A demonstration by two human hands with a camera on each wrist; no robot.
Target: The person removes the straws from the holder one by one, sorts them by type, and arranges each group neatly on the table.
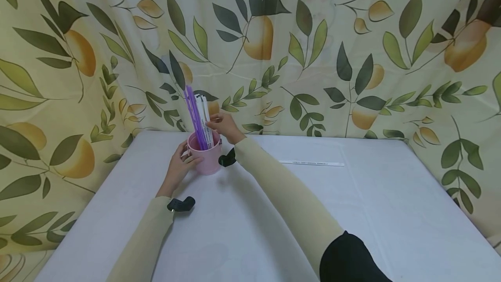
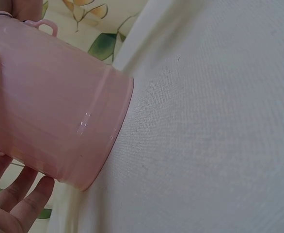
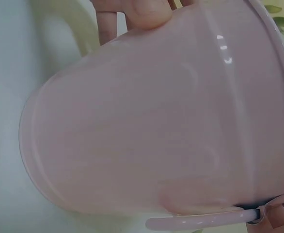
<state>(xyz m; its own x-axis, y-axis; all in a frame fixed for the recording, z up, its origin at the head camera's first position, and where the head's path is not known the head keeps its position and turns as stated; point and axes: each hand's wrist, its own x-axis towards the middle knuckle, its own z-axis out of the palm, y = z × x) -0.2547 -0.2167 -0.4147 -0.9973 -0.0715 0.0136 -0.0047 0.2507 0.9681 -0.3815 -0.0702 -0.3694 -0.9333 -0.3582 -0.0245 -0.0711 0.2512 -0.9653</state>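
A pink bucket point(image 1: 207, 160) stands on the white table, holding upright purple sticks point(image 1: 194, 116) and white printed sticks point(image 1: 206, 121). My left hand point(image 1: 181, 164) grips the bucket's left side, thumb across the front. In the left wrist view its fingers point(image 2: 33, 196) curve along the wall. Above the rim on the right, my right hand point(image 1: 225, 126) pinches a white stick among those in the bucket. The right wrist view has the bucket's handle point(image 3: 205, 221) hanging at the side, with my right fingers point(image 3: 280, 218) partly hidden by the rim.
A single white printed strip point(image 1: 313, 163) lies flat on the table point(image 1: 375, 212), right of the bucket. Behind the table's back edge hangs a curtain point(image 1: 313, 73) patterned with leaves and fruit.
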